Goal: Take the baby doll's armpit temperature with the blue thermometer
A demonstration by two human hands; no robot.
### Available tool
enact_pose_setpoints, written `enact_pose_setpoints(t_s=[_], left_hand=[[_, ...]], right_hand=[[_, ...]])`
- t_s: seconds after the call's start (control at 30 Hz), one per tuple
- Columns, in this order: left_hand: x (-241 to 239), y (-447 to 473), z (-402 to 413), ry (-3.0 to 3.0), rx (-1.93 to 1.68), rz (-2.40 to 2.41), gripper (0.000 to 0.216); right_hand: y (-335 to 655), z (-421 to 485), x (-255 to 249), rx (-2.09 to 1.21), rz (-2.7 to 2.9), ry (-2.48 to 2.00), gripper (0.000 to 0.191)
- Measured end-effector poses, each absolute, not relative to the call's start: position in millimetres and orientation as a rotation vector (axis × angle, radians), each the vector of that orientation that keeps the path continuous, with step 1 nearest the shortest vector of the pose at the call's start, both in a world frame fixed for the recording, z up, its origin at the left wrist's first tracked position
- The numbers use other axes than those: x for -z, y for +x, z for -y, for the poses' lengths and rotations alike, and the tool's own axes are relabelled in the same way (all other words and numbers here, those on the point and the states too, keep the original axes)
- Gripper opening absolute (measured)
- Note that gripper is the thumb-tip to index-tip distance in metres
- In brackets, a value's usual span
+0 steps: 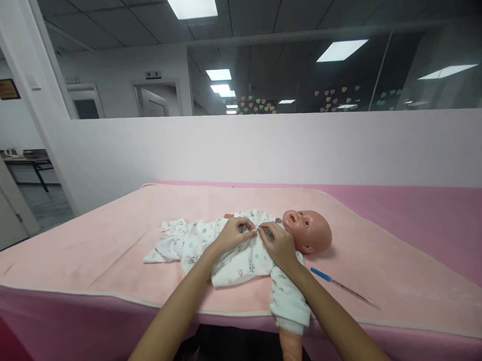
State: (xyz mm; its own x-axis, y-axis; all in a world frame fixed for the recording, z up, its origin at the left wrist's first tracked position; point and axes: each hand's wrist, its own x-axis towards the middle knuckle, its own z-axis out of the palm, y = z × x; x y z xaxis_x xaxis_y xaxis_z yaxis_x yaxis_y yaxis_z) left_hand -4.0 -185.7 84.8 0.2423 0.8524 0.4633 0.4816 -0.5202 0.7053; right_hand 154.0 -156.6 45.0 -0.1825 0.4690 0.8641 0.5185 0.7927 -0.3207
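Note:
A baby doll (307, 231) lies on its back on a pink blanket (104, 260), head to the right. It wears a white printed romper (195, 244). My left hand (233, 234) and my right hand (278, 244) both rest on the doll's chest, fingers pinched on the romper's front opening near the neck. The fingertips of the two hands almost meet. One doll arm in a white sleeve (290, 303) hangs over the table's near edge.
A blue-capped pen (342, 285) lies on the blanket right of the doll. The blanket covers a pink table (440, 229). A white partition wall (266, 144) with glass above stands behind. A doorway opens at the left.

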Motion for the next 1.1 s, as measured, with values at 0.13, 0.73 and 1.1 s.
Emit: enact_pose_setpoints(t_s=[0.13,0.73,1.1], left_hand=[[-86.1,-4.3,184.5,2.025,-1.203,-1.189,0.009],[-85.9,-4.2,182.4,1.896,-1.228,-1.111,0.007],[-87.8,-2.7,183.1,1.889,-1.216,-1.103,0.009]], right_hand=[[153.7,156.8,-45.1,0.060,1.813,-0.752,0.015],[154.3,157.8,-45.0,0.061,1.816,-0.751,0.014],[153.6,156.9,-44.2,0.077,1.824,-0.735,0.016]])
